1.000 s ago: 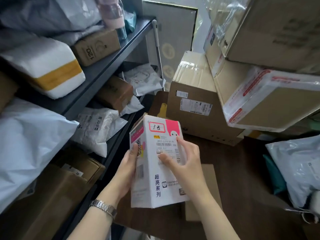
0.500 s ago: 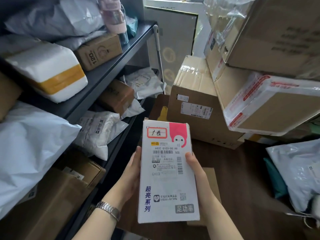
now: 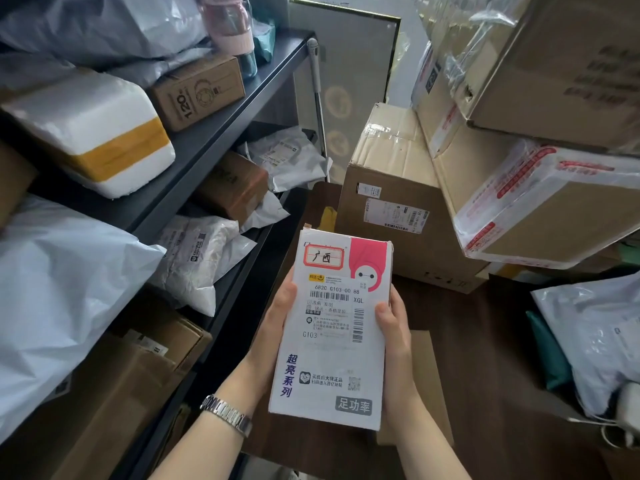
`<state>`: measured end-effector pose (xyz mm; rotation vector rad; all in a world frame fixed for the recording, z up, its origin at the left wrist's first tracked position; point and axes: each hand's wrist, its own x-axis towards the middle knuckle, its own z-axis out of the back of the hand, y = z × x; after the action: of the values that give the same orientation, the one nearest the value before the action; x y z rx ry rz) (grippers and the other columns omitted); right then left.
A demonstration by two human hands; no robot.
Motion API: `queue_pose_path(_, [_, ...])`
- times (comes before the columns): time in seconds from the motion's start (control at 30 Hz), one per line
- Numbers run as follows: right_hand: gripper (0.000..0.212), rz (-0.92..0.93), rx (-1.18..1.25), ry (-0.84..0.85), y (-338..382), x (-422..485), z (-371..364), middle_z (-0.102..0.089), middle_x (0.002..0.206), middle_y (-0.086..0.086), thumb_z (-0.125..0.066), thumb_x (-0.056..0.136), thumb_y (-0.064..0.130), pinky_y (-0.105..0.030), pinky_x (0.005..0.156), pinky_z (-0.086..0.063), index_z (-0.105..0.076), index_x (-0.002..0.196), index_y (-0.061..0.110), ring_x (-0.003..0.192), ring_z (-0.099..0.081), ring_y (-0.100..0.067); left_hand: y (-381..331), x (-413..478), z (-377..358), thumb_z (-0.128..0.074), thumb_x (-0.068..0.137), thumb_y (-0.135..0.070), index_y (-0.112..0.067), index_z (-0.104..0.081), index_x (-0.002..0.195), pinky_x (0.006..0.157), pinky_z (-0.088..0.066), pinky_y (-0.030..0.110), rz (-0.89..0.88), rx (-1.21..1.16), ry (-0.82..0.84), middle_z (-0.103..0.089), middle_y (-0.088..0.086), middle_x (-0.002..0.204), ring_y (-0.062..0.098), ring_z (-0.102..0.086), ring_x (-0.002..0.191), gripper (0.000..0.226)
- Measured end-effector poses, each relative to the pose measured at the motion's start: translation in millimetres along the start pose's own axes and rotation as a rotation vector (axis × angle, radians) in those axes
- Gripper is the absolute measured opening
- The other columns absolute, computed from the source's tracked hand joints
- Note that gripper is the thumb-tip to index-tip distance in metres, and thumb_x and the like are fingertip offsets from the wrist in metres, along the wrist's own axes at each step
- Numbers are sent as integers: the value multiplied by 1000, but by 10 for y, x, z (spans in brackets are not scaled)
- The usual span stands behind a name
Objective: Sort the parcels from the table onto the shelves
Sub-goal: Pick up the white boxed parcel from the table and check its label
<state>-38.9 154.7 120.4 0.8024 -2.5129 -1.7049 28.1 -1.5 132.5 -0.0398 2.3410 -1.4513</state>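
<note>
Holding a flat white cardboard parcel with a pink corner and a printed shipping label (image 3: 332,327) in both hands, I keep its label face turned up toward me, above the dark wooden table (image 3: 502,358). My left hand (image 3: 277,317) cups the left long edge with the thumb over the top face; my right hand (image 3: 393,327) wraps the right edge the same way, so both hands are closed on the box and neither is free.

Done well, this step means reading the label before I move: the hand-marked red-bordered sticker (image 3: 322,257) and the code lines probably decide the slot. I judge it best to keep the box level and pinched at its edges, then pass it left without knocking what is already stacked.

To my left, the dark metal shelf unit (image 3: 221,133) is crowded: a white foam box banded with yellow tape (image 3: 100,133), a small brown carton (image 3: 201,91), grey and white plastic mailer bags (image 3: 62,271), more cartons below. Gaps look few, so the parcel may have to slide in flat or on edge. On the table ahead, large brown cardboard boxes (image 3: 391,199) are stacked high, well apart from my hands, and a pale mailer bag (image 3: 595,341) lies at the right.
</note>
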Motion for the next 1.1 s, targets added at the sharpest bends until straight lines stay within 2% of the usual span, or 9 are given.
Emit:
queue_pose_path(0.13, [60,13,3,-9,-8,-42,-12,-67,135,-17,-54,91,30,-68,102,-49,-43,150,21,119,-69,-39,-27,11,-1,-70,74,-68,-15,-43,152,97,-53,54,-23,-22,46,-62,20,142,41,-62,128,98])
queue_pose_path(0.3, [61,84,-61,7,120,-61,-57,-68,135,-16,-54,93,30,-62,100,-54,-41,151,18,120,-68,-39,-90,-2,-28,-68,76,-67,-16,-46,151,91,-57,46,-65,-8,80,-65,18,140,38,-64,126,93])
queue_pose_path(0.37, [60,127,-78,17,208,-64,-70,-69,134,-16,-55,94,30,-60,100,-55,-42,151,17,121,-68,-39,-135,4,-54,-64,83,-61,-16,-47,150,92,-57,46,-92,-7,79,-65,17,140,37,-64,126,83])
queue_pose_path(0.47, [62,191,-87,35,316,-81,-85,-68,135,-19,-58,94,32,-60,100,-54,-43,151,16,122,-67,-40,-193,8,-95,-51,91,-53,-16,-48,150,101,-52,55,-119,-5,83,-64,17,141,37,-62,129,69])
queue_pose_path(0.6, [65,258,-114,44,418,-102,-116,-69,135,-16,-61,91,38,-49,94,-60,-45,151,19,120,-69,-36,-260,-6,-131,-47,93,-54,-14,-44,152,108,-41,67,-122,31,89,-59,20,145,41,-57,132,71])
queue_pose_path(0.7, [68,280,-137,35,456,-105,-151,-71,133,-14,-62,88,41,-49,94,-60,-46,150,19,118,-71,-34,-294,-20,-155,-44,95,-49,-11,-44,152,109,-37,69,-124,27,74,-56,23,147,44,-53,135,69])
queue_pose_path(0.83, [68,293,-129,13,447,-188,-148,-73,130,-9,-64,88,42,-43,88,-61,-46,150,22,115,-73,-29,-296,-89,-202,-39,97,-46,-9,-43,151,108,-36,72,-135,19,74,-55,26,146,47,-52,134,66])
queue_pose_path(1.0, [67,327,-78,29,513,-400,-108,-73,130,-9,-65,86,43,-39,86,-62,-49,148,23,115,-73,-29,-316,-318,-333,-41,96,-46,-9,-44,151,108,-37,71,-193,-20,104,-56,25,146,47,-53,134,66])
queue_pose_path(1.1, [70,348,-50,76,583,-534,-133,-70,133,-12,-66,84,43,-38,85,-62,-48,149,21,116,-72,-30,-348,-535,-396,-47,94,-46,-12,-44,152,105,-47,61,-248,-54,62,-60,22,144,44,-56,132,66])
